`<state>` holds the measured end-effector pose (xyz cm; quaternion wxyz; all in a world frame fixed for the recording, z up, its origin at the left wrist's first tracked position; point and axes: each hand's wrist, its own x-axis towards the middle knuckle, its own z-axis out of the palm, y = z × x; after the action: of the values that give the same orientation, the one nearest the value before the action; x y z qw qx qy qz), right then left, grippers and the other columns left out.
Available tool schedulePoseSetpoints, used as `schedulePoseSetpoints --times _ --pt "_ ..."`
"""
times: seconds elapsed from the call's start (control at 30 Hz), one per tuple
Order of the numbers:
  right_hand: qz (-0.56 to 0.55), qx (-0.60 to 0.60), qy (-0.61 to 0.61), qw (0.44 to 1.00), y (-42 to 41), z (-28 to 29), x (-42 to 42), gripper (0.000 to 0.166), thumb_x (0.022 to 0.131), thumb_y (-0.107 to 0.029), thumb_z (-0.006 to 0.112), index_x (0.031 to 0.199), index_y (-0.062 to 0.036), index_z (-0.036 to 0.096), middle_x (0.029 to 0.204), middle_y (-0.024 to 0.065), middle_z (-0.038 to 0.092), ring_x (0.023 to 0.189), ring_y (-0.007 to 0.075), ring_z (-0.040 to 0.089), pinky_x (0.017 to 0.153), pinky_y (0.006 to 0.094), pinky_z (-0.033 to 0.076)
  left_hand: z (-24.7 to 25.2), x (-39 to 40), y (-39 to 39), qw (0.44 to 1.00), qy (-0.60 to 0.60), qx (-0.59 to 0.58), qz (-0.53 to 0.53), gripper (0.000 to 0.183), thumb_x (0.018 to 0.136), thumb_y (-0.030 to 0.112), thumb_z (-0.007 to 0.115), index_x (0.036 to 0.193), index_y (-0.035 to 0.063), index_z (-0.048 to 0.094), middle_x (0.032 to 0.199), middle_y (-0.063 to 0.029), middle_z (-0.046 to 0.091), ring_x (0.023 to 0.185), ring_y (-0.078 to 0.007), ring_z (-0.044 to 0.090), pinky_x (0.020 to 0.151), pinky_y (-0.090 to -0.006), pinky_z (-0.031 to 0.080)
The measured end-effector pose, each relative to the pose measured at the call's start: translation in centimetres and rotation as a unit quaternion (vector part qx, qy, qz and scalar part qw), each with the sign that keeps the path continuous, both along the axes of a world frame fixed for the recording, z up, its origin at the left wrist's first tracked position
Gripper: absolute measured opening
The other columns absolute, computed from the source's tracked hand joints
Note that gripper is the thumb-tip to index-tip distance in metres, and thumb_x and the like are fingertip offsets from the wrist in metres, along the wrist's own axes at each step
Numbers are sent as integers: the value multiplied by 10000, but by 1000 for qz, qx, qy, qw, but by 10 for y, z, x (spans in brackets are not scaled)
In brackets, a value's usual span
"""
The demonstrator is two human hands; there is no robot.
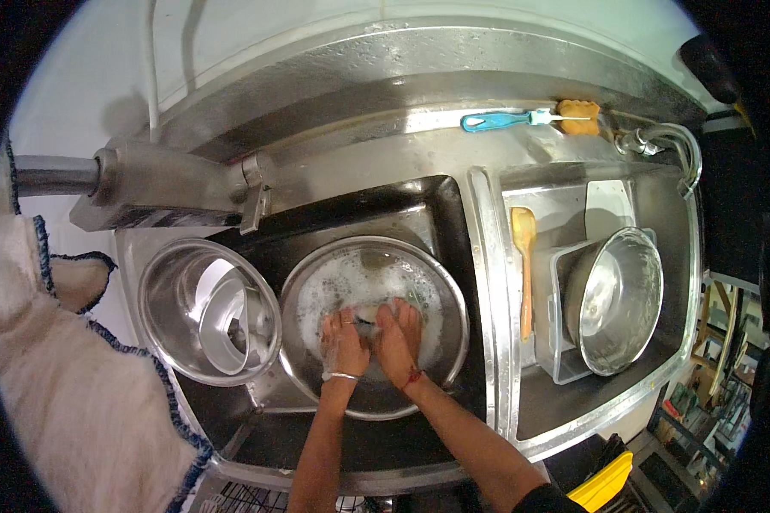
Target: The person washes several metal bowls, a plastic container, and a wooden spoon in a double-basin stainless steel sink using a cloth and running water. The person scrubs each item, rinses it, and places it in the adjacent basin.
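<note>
Both hands are in a round steel basin [460, 282] of soapy water, which stands in the left sink bowl. My left hand [345, 345] has curled fingers dipping into the foam, with a pale bangle at its wrist. Close beside it, my right hand [399, 340] bends down into the same water, a red thread around its wrist. A small pale patch with a dark edge shows between the thumbs. Foam and fingers hide what it is and whether either hand grips it. Suds [340, 276] cover much of the water.
Left of the basin, a steel pot [160, 301] holds a translucent container [215, 327]. The right bowl has a wooden spoon [525, 269], a clear plastic tub [548, 333] and a tilted steel bowl [622, 308]. A blue-handled brush [497, 121], sponge [577, 110] and tap [693, 157] sit behind.
</note>
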<state>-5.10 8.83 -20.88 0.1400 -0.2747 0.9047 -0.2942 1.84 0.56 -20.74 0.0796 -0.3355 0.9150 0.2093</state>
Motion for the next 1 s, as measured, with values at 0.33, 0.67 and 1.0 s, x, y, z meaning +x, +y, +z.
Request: schedulePoseSetpoints --times 0.33,0.67,1.0 --pt "-47 -49 -64 996 -5 -7 -7 188 606 58 509 759 -36 453 773 138 422 755 310 411 633 391 319 42 13 -12 982 105 77 134 365 650 107 584 985 14 473 938 -195 534 829 -352 548 701 -417 431" --pt "39 114 -36 992 -2 -27 2 192 713 -152 533 876 -62 574 919 175 457 894 328 409 797 448 296 132 20 -28 992 -70 60 84 367 619 18 552 964 27 428 870 -179 524 801 -356 538 702 -419 415" --pt "144 169 -37 974 3 -34 23 409 774 -240 401 1138 -92 516 1280 140 360 1199 310 291 992 531 88 148 -30 -26 982 111 123 93 315 709 128 580 990 58 456 857 -168 504 784 -324 514 688 -377 411"
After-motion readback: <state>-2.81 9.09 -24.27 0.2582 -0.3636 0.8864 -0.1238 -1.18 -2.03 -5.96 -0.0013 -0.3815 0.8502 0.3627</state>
